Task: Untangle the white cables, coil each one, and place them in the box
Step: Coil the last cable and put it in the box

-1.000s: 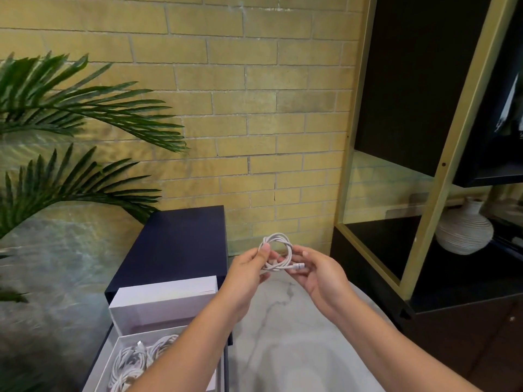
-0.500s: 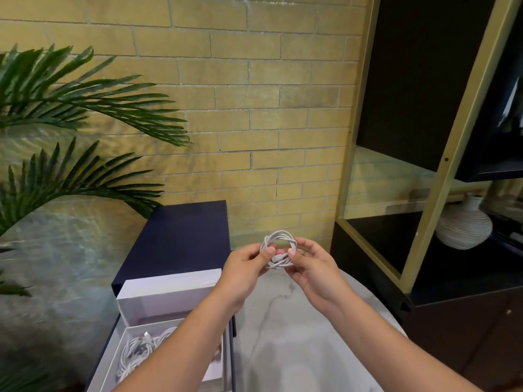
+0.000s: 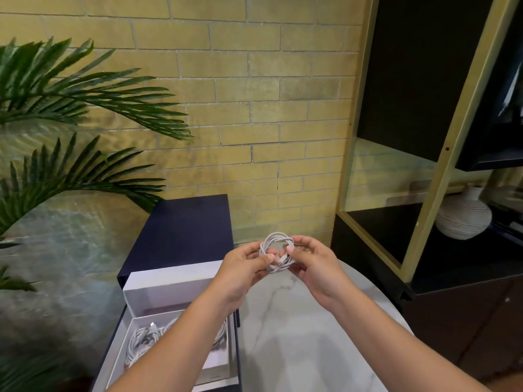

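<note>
Two hands, my left hand [image 3: 245,267] and right hand [image 3: 317,263], pinch one coiled white cable [image 3: 276,252] above the marble table [image 3: 297,329], right of the open box [image 3: 181,287]; light and springy, I judge, best held across bunched loops.

Evenly and softly lit, warm on the yellow brick wall [image 3: 254,108], dim inside the dark shelving [image 3: 424,80] at right. Faint shadows under both forearms on the marble table [image 3: 297,349]. Pale glare on the shelving glass. Wide-angle bowing of straight lines toward the edges; palm fronds [image 3: 70,94] slightly soft.
</note>
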{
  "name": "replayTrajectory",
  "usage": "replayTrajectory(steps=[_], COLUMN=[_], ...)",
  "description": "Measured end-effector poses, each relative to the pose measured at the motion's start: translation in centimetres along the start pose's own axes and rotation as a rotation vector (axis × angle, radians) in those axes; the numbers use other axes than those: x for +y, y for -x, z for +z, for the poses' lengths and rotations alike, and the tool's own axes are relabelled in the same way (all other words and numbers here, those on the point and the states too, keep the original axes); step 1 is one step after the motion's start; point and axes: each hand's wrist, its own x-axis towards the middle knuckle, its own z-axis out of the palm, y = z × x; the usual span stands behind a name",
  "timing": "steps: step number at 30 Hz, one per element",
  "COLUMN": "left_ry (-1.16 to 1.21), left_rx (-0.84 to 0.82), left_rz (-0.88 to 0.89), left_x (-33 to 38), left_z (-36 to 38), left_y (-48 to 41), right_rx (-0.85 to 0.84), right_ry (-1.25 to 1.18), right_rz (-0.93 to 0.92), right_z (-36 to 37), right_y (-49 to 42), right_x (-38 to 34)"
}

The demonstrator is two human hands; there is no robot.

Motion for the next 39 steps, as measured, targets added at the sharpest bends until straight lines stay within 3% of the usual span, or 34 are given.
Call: replayTrajectory(steps=[5,7,12,19,27,32,36,39], left_ry=[-0.281,-0.362,-0.380,-0.469,-0.582,-0.572,-0.526,-0.594], left_rx=[-0.031,0.057,0.252,0.276,0.258,0.308,0.296,0.247], left_rz=[0.007,0.063,0.104,0.146,0.223,0.203,0.102,0.008], left_x=[-0.3,-0.5,-0.8,-1.2,-2.1,-3.0,-3.1,-2.3], left_z=[0.5,0.7,2.1,4.3,5.1,3.9,1.1,-2.4], left_y=[-0.3,-0.6,-0.5,0.2,0.9,2.1,3.0,3.8], right_rx=[-0.111,-0.112,-0.040,0.000,-0.074,-0.157,-0.276,-0.326], right_ry=[0.268,0.282,0.095,0.301,0.524,0.794,0.708,0.740], right_rz=[-0.011,-0.019,-0.032,-0.120,-0.249,-0.314,-0.202,-0.224], right_z=[-0.8,-1.2,-2.1,-3.0,-4.1,-3.4,-1.3,0.9], right_y=[-0.1,-0.2,0.3,1.0,1.4,1.6,1.9,1.7], right_x=[-0.5,-0.3,0.4,-0.3,-0.4,1.4,2.8,4.0])
